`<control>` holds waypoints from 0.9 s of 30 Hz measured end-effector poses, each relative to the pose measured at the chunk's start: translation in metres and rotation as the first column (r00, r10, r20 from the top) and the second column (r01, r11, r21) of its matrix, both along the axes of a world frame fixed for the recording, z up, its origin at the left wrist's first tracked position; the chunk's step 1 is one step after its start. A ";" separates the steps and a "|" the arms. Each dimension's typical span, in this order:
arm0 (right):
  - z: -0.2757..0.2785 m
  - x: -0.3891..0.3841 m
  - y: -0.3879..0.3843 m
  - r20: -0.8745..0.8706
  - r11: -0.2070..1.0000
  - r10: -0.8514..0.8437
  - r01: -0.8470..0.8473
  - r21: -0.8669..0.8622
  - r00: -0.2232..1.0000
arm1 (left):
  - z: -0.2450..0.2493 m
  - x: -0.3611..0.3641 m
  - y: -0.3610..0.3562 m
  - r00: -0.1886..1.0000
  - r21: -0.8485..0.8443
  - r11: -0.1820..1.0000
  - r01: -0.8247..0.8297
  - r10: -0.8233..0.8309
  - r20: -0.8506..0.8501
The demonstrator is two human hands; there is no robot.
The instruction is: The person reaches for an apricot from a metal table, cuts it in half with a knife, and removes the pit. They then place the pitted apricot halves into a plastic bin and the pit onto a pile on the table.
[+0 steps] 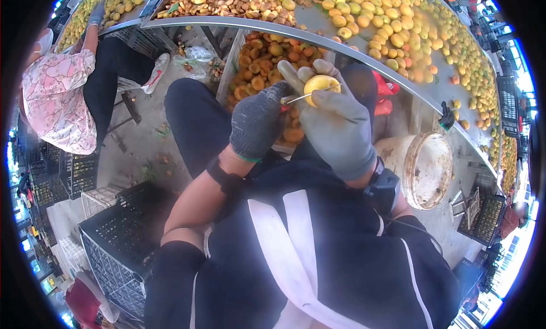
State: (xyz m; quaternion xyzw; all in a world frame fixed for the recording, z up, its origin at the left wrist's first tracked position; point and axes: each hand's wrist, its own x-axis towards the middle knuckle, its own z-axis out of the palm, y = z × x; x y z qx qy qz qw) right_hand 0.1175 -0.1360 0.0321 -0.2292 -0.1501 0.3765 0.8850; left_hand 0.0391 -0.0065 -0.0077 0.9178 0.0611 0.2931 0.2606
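My left hand (257, 124), in a dark grey knit glove, is closed around a small knife (296, 98). Its thin blade lies across the near face of a yellow apricot (320, 89). The apricot sits in my right hand (338, 130), which wears a lighter grey coated glove. The right thumb lies against the near side of the fruit, with the fingers behind it. Below and beyond both hands stands a crate of orange apricot halves (256, 61), partly hidden by the gloves.
A metal-edged table (318, 16) ahead bears many whole apricots (392, 36) and a heap of brownish pieces (222, 3). A dirty white bucket (427, 169) lies tilted at right. A black crate (122, 232) stands at left. Another person (60, 101) sits at far left.
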 end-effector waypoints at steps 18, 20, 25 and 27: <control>-0.045 0.028 -0.015 -0.263 0.940 0.317 -0.340 -0.044 0.911 | 0.016 -0.008 0.018 0.981 -0.755 0.647 0.105 -0.190 -0.026; -0.037 0.019 -0.013 -0.179 0.959 0.219 -0.245 -0.139 0.959 | 0.027 -0.006 0.017 0.963 -0.681 0.702 0.207 -0.267 0.017; -0.022 0.000 -0.015 -0.151 0.897 0.282 -0.316 -0.308 0.947 | 0.018 -0.007 0.016 0.929 -0.572 0.746 0.339 -0.360 0.082; -0.031 0.001 -0.025 -0.116 0.849 0.323 -0.342 -0.403 0.939 | 0.019 -0.012 0.019 0.888 -0.581 0.730 0.359 -0.458 -0.027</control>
